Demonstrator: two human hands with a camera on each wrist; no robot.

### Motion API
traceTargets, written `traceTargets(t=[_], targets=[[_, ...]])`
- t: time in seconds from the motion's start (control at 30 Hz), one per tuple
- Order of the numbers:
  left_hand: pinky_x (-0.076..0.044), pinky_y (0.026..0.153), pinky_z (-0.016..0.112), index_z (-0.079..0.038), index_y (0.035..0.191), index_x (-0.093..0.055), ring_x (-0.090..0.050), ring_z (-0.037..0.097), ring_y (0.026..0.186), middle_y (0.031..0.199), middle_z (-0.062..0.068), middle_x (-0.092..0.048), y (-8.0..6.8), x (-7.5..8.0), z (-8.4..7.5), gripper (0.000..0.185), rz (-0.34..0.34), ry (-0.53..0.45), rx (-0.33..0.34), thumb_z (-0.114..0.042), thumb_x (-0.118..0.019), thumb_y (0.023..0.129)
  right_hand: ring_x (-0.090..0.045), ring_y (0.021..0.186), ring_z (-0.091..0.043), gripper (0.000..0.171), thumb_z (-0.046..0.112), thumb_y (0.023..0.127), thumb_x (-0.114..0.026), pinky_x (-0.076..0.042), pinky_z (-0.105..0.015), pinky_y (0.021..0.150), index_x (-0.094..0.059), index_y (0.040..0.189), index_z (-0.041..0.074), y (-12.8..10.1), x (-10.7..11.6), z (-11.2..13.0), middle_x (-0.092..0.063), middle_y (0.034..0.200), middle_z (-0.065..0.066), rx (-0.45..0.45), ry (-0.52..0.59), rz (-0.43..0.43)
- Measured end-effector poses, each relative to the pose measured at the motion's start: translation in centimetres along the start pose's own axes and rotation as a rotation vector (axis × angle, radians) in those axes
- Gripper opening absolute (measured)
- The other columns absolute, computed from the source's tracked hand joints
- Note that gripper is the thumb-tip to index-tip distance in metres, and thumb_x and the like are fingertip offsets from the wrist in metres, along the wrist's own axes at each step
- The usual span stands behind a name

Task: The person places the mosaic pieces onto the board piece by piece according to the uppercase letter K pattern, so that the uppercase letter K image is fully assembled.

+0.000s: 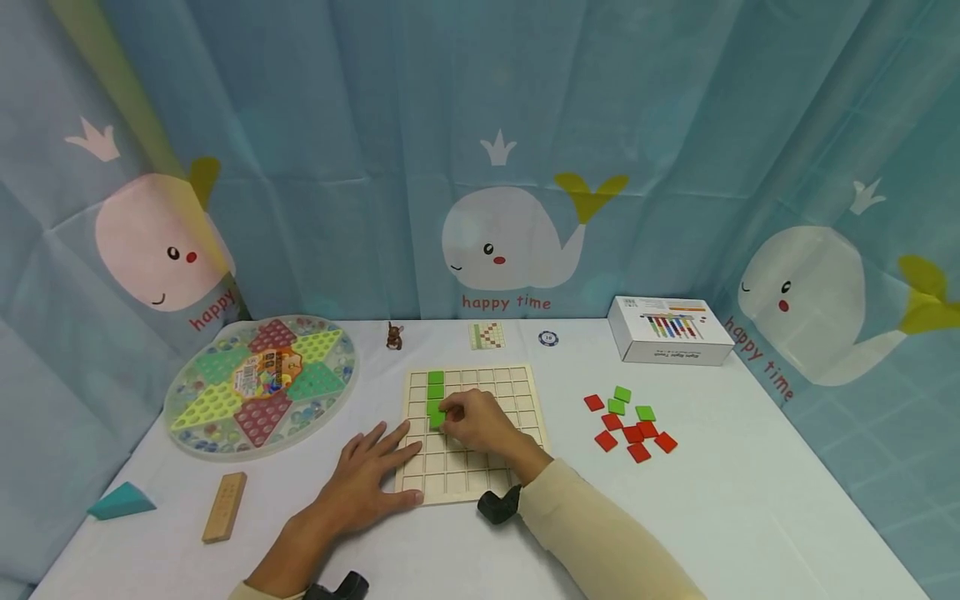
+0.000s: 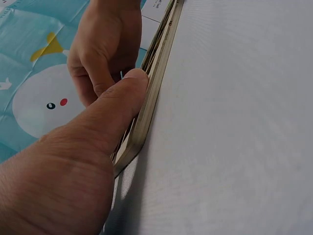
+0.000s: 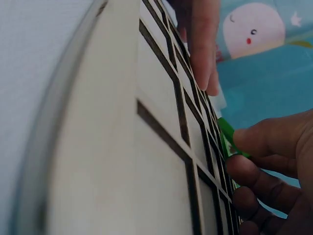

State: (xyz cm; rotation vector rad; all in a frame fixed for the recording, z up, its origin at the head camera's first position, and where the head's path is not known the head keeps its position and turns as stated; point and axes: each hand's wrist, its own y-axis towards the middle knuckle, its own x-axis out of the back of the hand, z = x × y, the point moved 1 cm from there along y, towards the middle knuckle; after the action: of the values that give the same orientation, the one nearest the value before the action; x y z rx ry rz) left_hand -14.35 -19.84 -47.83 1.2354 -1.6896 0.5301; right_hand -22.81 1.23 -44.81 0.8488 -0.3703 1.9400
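A wooden grid board (image 1: 480, 485) lies flat on the white table. Down one column near its left side runs a line of green square tiles (image 1: 436, 378). My right hand (image 1: 480, 421) is over the board and pinches a green tile (image 3: 226, 131) between thumb and fingers; in the right wrist view that tile stands tilted against the grid. My left hand (image 1: 367, 479) lies with spread fingers at the board's left edge, and in the left wrist view its thumb (image 2: 124, 95) rests against the board's rim. The fingers partly cover the pinched tile in the head view.
Loose red tiles (image 1: 639, 452) and green tiles (image 1: 646, 413) lie right of the board. Behind it are a small figurine (image 1: 394, 336), a patterned card (image 1: 491, 336), a round chip (image 1: 548, 338) and a white box (image 1: 667, 350). Leftward lie a star game board (image 1: 262, 408), wooden block (image 1: 224, 507) and teal wedge (image 1: 122, 501).
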Motion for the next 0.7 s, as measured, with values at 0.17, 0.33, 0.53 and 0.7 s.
traceTargets(t=[0.17, 0.33, 0.53, 0.7], targets=[[-0.012, 0.106, 0.059, -0.018, 0.136, -0.059, -0.022, 0.040, 0.140, 0.152, 0.004, -0.035, 0.0, 0.0, 0.1, 0.074, 0.004, 0.002, 0.002, -0.064, -0.067, 0.078, -0.054, 0.070, -0.007, 0.021, 0.008, 0.084, -0.073, -0.047, -0.023, 0.062, -0.072, 0.105, 0.004, 0.3, -0.4, 0.0, -0.059, 0.077, 0.009, -0.005, -0.035, 0.009], [-0.012, 0.106, 0.059, -0.018, 0.136, -0.059, -0.021, 0.040, 0.140, 0.153, 0.004, -0.034, 0.0, 0.0, 0.1, 0.075, 0.005, -0.001, 0.004, -0.065, -0.066, 0.078, -0.054, 0.072, -0.007, 0.021, 0.010, 0.084, -0.073, -0.046, -0.023, 0.064, -0.073, 0.105, 0.006, 0.5, -0.7, -0.1, -0.058, 0.079, 0.009, 0.005, -0.057, 0.011], [-0.012, 0.107, 0.059, -0.019, 0.135, -0.059, -0.021, 0.040, 0.140, 0.153, 0.004, -0.034, 0.1, -0.1, 0.1, 0.074, 0.007, -0.002, 0.012, -0.063, -0.068, 0.078, -0.057, 0.078, -0.009, 0.030, 0.011, 0.085, -0.073, -0.048, -0.026, 0.071, -0.070, 0.114, 0.004, -0.1, 0.2, 0.0, -0.061, 0.084, 0.008, 0.016, -0.009, -0.006], [-0.011, 0.107, 0.060, -0.019, 0.136, -0.059, -0.020, 0.040, 0.140, 0.153, 0.004, -0.034, 0.1, -0.3, 0.1, 0.075, 0.010, -0.007, 0.017, -0.064, -0.068, 0.077, -0.056, 0.085, -0.016, 0.032, 0.012, 0.086, -0.071, -0.048, -0.031, 0.072, -0.068, 0.117, 0.004, -1.4, 2.3, 0.4, -0.066, 0.096, -0.004, 0.067, 0.029, -0.069]])
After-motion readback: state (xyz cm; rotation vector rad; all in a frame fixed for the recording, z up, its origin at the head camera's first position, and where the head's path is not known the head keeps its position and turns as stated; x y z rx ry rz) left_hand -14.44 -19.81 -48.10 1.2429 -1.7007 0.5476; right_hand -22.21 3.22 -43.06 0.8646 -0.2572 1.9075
